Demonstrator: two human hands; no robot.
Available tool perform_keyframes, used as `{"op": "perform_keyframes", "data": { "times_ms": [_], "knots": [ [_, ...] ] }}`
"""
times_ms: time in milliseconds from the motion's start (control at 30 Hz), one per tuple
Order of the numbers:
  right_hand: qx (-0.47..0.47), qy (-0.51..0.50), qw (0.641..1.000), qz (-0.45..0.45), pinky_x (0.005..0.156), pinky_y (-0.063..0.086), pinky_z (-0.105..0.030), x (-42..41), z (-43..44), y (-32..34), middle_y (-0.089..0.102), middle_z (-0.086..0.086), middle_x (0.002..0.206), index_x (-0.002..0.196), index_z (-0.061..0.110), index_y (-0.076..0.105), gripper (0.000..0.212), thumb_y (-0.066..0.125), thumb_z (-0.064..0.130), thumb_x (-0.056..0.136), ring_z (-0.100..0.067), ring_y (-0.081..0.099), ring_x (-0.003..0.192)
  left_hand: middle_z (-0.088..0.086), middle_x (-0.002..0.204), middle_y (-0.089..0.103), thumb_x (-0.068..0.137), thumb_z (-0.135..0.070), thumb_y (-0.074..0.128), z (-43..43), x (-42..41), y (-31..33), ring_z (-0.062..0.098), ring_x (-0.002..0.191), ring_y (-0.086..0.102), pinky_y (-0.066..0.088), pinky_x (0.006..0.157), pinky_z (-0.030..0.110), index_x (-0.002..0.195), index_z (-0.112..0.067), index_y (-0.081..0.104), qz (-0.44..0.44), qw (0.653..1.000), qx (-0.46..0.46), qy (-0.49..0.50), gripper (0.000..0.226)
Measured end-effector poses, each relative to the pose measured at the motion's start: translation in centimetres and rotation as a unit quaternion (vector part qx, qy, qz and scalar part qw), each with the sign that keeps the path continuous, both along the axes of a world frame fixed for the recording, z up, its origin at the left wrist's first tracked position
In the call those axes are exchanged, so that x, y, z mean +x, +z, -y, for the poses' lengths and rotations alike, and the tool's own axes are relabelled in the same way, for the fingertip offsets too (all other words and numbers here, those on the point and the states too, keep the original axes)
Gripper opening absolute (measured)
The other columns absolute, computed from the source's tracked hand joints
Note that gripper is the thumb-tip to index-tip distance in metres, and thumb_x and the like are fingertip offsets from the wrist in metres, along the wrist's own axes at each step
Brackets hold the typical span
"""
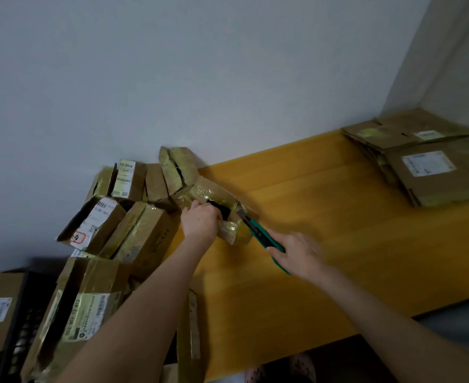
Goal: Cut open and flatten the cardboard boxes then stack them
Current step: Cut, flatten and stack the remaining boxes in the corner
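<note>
Injury to the left hand (pixel 201 219) is the main worry, since it grips the small box (pixel 216 193) right where the cut is being made. Its fingers (pixel 213 212) are curled tightly over the edge of a dark opening in the box, and the blade (pixel 241 217) of the green knife (pixel 261 236) meets the same box just to the right of them. The right hand (pixel 296 252) is wrapped closed round the knife handle and shows blurred, so it looks to be moving fast. The blade points from the right of the small box toward the holding hand, so if it breaks free of the glossy tape (pixel 232 226) all at once, it would likely run on into those fingers. The small box is tilted, with only its lower end on the yellow surface (pixel 338 217) and its upper end leaning into the pile of boxes (pixel 134 217) to its left. That seating looks poor: a hard push could make it twist or skid, and the cut would then wander or the blade could gouge the wood beneath the box. A shove could also topple the loosely heaped pile to the left of the box. The stack of flattened boxes (pixel 426 161) lies well to the right of the small box, out of harm's way.
</note>
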State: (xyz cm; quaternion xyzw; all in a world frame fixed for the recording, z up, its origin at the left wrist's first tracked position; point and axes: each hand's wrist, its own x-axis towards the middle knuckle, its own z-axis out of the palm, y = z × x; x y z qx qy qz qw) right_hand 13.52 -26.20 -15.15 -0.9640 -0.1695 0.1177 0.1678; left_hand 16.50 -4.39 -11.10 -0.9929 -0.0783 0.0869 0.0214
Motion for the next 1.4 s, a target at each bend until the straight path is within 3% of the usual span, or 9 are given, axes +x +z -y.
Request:
{"op": "perform_keyframes", "data": {
  "times_ms": [267, 467, 600, 767, 933, 1000, 1100, 1267, 1400],
  "knots": [
    [0.057, -0.004, 0.995, -0.078, 0.036, 0.030, -0.018, -0.1, -0.5, 0.7, 0.064, 0.009, 0.075, 0.143, 0.034, 0.040, 0.050, 0.051, 0.045, 0.095, -0.002, 0.045, 0.043, -0.006, 0.101, 0.067, 0.095, -0.023, 0.053, 0.4, -0.5, -0.3, 0.020, 0.105, 0.047, 0.038, 0.080, 0.033, 0.103, -0.036, 0.072, 0.035, 0.999, 0.008, 0.006, 0.024],
    [0.048, -0.033, 0.998, -0.032, 0.047, 0.047, -0.025, 0.0, -0.2, 1.5, 0.069, 0.005, 0.085, 0.141, 0.035, 0.042, 0.048, 0.049, 0.047, 0.095, -0.011, 0.056, 0.057, -0.004, 0.105, 0.066, 0.094, -0.020, 0.052, 0.3, 0.0, 0.3, 0.021, 0.110, 0.047, 0.039, 0.083, 0.033, 0.105, -0.034, 0.071, 0.022, 1.000, 0.002, -0.011, 0.026],
    [0.010, -0.030, 0.993, -0.112, 0.067, 0.057, -0.037, -0.1, -0.8, 1.6, 0.067, 0.001, 0.094, 0.123, 0.024, 0.054, 0.036, 0.056, 0.042, 0.092, -0.018, 0.064, 0.075, -0.004, 0.094, 0.063, 0.095, -0.021, 0.051, 0.5, -0.7, 0.6, 0.019, 0.103, 0.051, 0.040, 0.071, 0.030, 0.106, -0.033, 0.071, 0.023, 0.999, -0.016, -0.028, 0.026],
    [0.027, -0.047, 0.985, -0.161, 0.062, 0.053, -0.032, -0.8, -1.8, 0.5, 0.062, 0.003, 0.080, 0.108, 0.023, 0.056, 0.031, 0.048, 0.047, 0.090, -0.018, 0.063, 0.075, -0.006, 0.097, 0.066, 0.094, -0.020, 0.053, 0.4, -2.5, 0.4, 0.016, 0.094, 0.058, 0.051, 0.065, 0.029, 0.105, -0.032, 0.072, 0.011, 0.998, -0.043, -0.038, 0.025],
    [0.140, -0.080, 0.975, -0.153, 0.058, 0.047, -0.031, -0.9, -2.5, 0.4, 0.057, 0.008, 0.068, 0.077, 0.032, 0.053, 0.019, 0.052, 0.046, 0.090, -0.015, 0.058, 0.067, -0.006, 0.101, 0.066, 0.096, -0.022, 0.052, -0.6, -3.3, 0.9, 0.016, 0.096, 0.058, 0.050, 0.066, 0.028, 0.106, -0.030, 0.071, 0.038, 0.997, -0.030, -0.054, 0.023],
    [0.180, -0.094, 0.969, -0.139, 0.059, 0.049, -0.033, -0.7, -2.8, 0.6, 0.060, 0.007, 0.074, 0.096, 0.031, 0.060, 0.014, 0.053, 0.043, 0.091, -0.014, 0.059, 0.069, -0.004, 0.102, 0.066, 0.096, -0.022, 0.052, -1.2, -2.9, 1.3, 0.017, 0.097, 0.058, 0.052, 0.069, 0.030, 0.106, -0.031, 0.071, 0.039, 0.998, -0.023, -0.054, 0.024],
    [0.174, -0.071, 0.972, -0.143, 0.071, 0.053, -0.036, -0.7, -3.0, 1.2, 0.060, 0.006, 0.094, 0.135, 0.035, 0.047, 0.045, 0.055, 0.042, 0.092, -0.022, 0.061, 0.091, -0.003, 0.103, 0.064, 0.095, -0.020, 0.052, -2.1, -2.8, 1.4, 0.017, 0.098, 0.057, 0.051, 0.071, 0.030, 0.106, -0.030, 0.071, 0.031, 0.999, -0.014, -0.037, 0.025],
    [0.116, -0.083, 0.989, -0.051, 0.066, 0.053, -0.033, -1.1, -2.6, 1.3, 0.069, 0.002, 0.095, 0.136, 0.044, 0.046, 0.050, 0.052, 0.043, 0.087, -0.025, 0.064, 0.083, -0.005, 0.102, 0.064, 0.095, -0.019, 0.053, -1.9, -3.0, 0.2, 0.016, 0.096, 0.056, 0.040, 0.063, 0.027, 0.105, -0.030, 0.071, 0.041, 0.998, -0.021, -0.032, 0.024],
    [0.028, -0.045, 0.998, -0.031, 0.043, 0.032, -0.021, -1.4, -2.1, 2.0, 0.058, 0.012, 0.072, 0.135, 0.048, 0.045, 0.047, 0.051, 0.046, 0.089, -0.013, 0.051, 0.060, -0.005, 0.101, 0.064, 0.095, -0.021, 0.054, -1.5, -2.9, -0.3, 0.015, 0.094, 0.056, 0.039, 0.062, 0.026, 0.105, -0.030, 0.071, 0.051, 0.998, -0.022, -0.024, 0.022]
  ]
}}
